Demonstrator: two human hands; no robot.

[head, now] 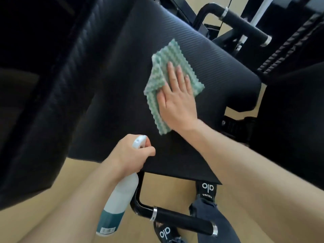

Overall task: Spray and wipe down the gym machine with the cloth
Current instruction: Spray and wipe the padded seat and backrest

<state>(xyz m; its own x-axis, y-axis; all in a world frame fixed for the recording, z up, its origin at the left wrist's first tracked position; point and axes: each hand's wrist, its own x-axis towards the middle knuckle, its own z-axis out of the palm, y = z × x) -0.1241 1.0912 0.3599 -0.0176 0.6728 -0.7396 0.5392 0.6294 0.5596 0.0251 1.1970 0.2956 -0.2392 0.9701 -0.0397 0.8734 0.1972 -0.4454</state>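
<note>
Head view shows our right hand (175, 95) pressing flat the soft, light green cloth (163, 67) on the machine's black pad (122, 71), while our left hand (129, 155) grips the light, rigid spray bottle (121, 195) by its neck at the pad's near edge.

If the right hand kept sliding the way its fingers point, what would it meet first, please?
Only more black seat pad: the right hand lies flat on the green cloth, fingers pointing up the pad. The way looks free there, though depth is unclear.

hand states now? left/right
Left hand: closed around the spray bottle, gripping its neck.
Right hand: open, fingers flat, pressing the green cloth on the seat pad.
</note>
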